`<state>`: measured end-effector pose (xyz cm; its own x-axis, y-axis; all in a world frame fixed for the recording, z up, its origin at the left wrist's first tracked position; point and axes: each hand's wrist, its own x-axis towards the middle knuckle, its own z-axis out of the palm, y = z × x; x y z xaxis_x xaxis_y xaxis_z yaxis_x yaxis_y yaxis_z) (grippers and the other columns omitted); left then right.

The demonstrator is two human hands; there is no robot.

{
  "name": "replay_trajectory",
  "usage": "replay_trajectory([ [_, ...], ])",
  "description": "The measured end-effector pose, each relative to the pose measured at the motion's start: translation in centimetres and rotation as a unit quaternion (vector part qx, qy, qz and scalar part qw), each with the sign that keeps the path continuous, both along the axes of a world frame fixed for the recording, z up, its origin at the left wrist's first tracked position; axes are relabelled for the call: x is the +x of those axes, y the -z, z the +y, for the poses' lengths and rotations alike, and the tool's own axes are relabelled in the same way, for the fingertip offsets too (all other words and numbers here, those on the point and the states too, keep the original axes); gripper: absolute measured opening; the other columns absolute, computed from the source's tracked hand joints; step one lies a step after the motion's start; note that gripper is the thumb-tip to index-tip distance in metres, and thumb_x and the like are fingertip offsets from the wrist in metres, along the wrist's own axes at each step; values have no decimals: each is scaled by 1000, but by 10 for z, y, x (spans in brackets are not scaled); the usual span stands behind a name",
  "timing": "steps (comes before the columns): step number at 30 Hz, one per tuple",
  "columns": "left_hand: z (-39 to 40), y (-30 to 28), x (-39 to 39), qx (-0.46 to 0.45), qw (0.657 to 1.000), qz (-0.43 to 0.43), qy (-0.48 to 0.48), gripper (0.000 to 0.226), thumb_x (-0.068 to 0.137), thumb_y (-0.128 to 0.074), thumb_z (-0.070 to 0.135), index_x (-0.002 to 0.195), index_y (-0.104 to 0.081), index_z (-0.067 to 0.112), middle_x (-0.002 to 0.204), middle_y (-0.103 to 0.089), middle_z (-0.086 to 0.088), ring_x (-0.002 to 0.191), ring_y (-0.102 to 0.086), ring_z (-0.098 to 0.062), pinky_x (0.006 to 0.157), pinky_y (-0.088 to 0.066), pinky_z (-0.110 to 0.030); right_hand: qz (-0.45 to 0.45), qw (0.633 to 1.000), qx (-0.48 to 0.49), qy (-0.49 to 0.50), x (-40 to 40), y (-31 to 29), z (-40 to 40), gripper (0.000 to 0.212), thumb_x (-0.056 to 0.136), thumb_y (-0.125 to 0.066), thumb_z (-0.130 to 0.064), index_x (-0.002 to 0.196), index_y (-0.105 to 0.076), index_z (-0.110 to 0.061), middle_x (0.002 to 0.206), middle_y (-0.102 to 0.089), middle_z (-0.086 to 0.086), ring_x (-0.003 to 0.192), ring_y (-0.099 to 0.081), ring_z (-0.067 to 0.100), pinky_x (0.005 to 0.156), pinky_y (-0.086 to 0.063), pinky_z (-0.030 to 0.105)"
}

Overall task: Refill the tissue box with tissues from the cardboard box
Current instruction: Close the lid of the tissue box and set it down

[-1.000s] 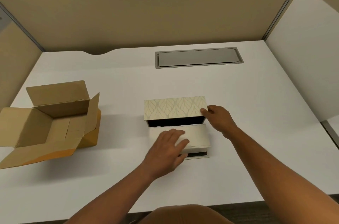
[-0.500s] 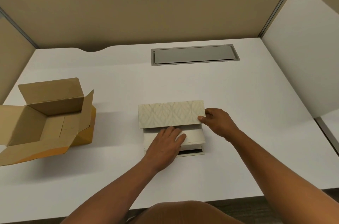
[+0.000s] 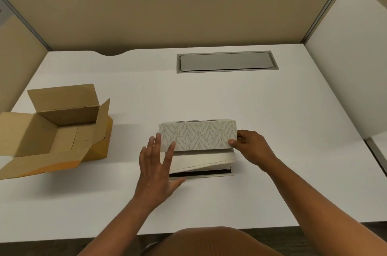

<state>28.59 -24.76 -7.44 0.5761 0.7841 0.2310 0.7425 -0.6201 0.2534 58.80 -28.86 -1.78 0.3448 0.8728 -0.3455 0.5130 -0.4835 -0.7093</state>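
Observation:
The tissue box cover [image 3: 198,136], pale with a leaf pattern, hangs tilted over a stack of white tissues [image 3: 202,160] that rests on the box's flat base [image 3: 209,174]. My right hand [image 3: 250,148] pinches the cover's right end. Fingers spread, my left hand [image 3: 156,168] hovers at the cover's left end and over the stack's left side, gripping nothing. The cardboard box [image 3: 52,130] sits at the table's left with its flaps open; I see no tissues inside it.
A white desk [image 3: 272,130] carries everything. A grey cable hatch [image 3: 227,62] is set flush near the back. Beige partition walls [image 3: 146,8] close in the back and left, a white panel [image 3: 351,67] the right.
My right hand has swung the cover from lying behind the tissues to hanging over them. My left hand has lifted off the stack and spread its fingers.

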Motion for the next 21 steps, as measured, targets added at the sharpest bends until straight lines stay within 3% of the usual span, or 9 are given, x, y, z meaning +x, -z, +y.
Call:
replay_trajectory([
  [3,15,-6,-1,-53,998,17,6,138,63,-86,59,160,5,22,166,12,-19,153,3,-39,117,-22,-63,15,1000,2,6,-1,-1,-3,28,92,-66,-29,118,-68,-18,115,-71,-5,101,-63,8,89,-49,28],
  [7,28,-7,-4,-134,991,-16,2,146,64,-91,48,156,21,26,164,28,-7,154,-4,-34,116,-30,-50,14,1000,7,6,-5,0,-8,29,93,-65,-28,120,-66,-17,110,-68,-8,99,-59,6,86,-44,25],
  [10,28,-3,-6,-203,976,-61,-52,150,67,-89,48,146,37,34,162,33,4,154,6,-17,117,-27,-38,23,1000,8,12,-6,2,-12,28,93,-65,-30,118,-66,-18,110,-68,-7,101,-62,10,91,-53,38],
  [12,23,2,-9,-256,958,-93,-95,149,68,-88,49,143,39,38,166,22,6,154,3,-13,120,-27,-40,26,1000,9,13,-6,3,-13,27,92,-65,-30,117,-66,-19,107,-68,-9,104,-63,11,93,-54,44],
  [15,13,7,-7,-335,919,-131,-159,144,67,-89,48,152,26,34,168,-13,2,148,-31,-21,114,-38,-44,28,999,8,17,-6,4,-15,28,91,-66,-30,117,-66,-18,108,-68,-8,106,-63,12,93,-54,46],
  [17,8,12,-4,-380,893,-145,-193,135,70,-88,44,159,11,23,158,-39,-3,136,-48,-24,108,-43,-41,28,999,5,19,-7,5,-16,29,91,-67,-30,118,-65,-17,112,-69,-6,107,-63,12,93,-54,45],
  [21,2,18,0,-409,867,-191,-213,88,79,-84,36,150,-36,22,126,-65,1,103,-65,-12,96,-53,-35,33,999,0,23,-7,5,-18,28,90,-67,-29,117,-65,-18,107,-67,-10,108,-63,12,93,-54,44],
])
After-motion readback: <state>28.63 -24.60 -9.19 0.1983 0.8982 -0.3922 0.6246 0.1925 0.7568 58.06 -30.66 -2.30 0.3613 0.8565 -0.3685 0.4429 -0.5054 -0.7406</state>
